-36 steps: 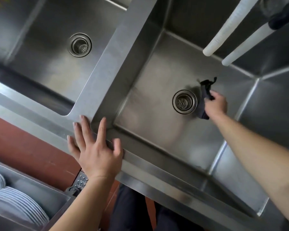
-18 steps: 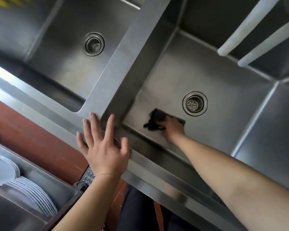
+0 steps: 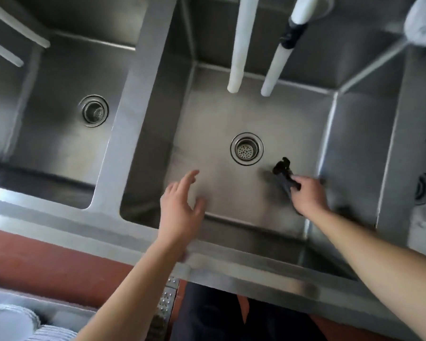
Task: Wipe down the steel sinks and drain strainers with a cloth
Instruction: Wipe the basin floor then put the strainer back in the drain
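- Head view looks down into the middle sink [image 3: 207, 114], with the left sink [image 3: 59, 77] beside it across a steel divider.
- The right hand [image 3: 306, 195] pinches a dark cloth [image 3: 284, 174] against the basin floor, just right of the drain strainer [image 3: 247, 148].
- The left hand [image 3: 181, 205] hovers over the basin's near edge, fingers spread and holding nothing.
- Two white pipes [image 3: 239, 45] hang over the basin's far side.
- The left sink's strainer [image 3: 94, 110] sits uncovered.

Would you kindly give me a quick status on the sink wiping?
Right hand grips dark cloth on middle sink floor, right of drain strainer. Left hand open above basin, holding nothing. White pipes hang overhead, clear of cloth.
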Demonstrator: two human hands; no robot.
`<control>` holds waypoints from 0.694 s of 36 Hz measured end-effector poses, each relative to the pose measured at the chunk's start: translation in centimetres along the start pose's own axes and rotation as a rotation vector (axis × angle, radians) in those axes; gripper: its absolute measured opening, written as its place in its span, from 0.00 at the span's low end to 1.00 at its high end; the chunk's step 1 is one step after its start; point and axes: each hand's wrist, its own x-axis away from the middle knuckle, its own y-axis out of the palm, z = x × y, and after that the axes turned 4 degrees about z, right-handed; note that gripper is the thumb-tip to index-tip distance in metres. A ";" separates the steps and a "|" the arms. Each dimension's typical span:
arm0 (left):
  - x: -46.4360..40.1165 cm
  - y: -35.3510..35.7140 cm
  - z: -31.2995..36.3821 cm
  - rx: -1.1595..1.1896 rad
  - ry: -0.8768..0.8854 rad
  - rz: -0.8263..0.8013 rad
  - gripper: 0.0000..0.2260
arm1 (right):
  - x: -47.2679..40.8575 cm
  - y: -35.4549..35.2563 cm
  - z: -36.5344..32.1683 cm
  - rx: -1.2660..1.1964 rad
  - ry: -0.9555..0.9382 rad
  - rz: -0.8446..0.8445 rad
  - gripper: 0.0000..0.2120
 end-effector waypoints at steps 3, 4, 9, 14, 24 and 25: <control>-5.2 3.7 0.4 -0.232 -0.057 -0.332 0.24 | -0.7 0.5 0.4 0.067 -0.066 0.130 0.21; -6.9 5.0 0.3 -0.308 -0.037 -0.392 0.24 | -1.2 1.0 0.6 0.101 -0.073 0.117 0.22; -14.0 11.4 -1.0 -0.535 0.109 -0.439 0.28 | -3.1 4.2 1.8 0.330 -0.099 -0.127 0.23; -17.6 16.7 -1.6 -0.495 0.200 -0.256 0.38 | -2.8 6.8 3.3 0.344 -0.145 -0.023 0.28; -19.0 22.0 -2.6 -0.500 0.366 -0.244 0.25 | -2.7 7.6 4.0 0.240 -0.209 0.085 0.22; -18.9 22.2 -2.8 -0.521 0.396 -0.238 0.19 | -2.6 7.6 3.9 0.238 -0.197 0.083 0.22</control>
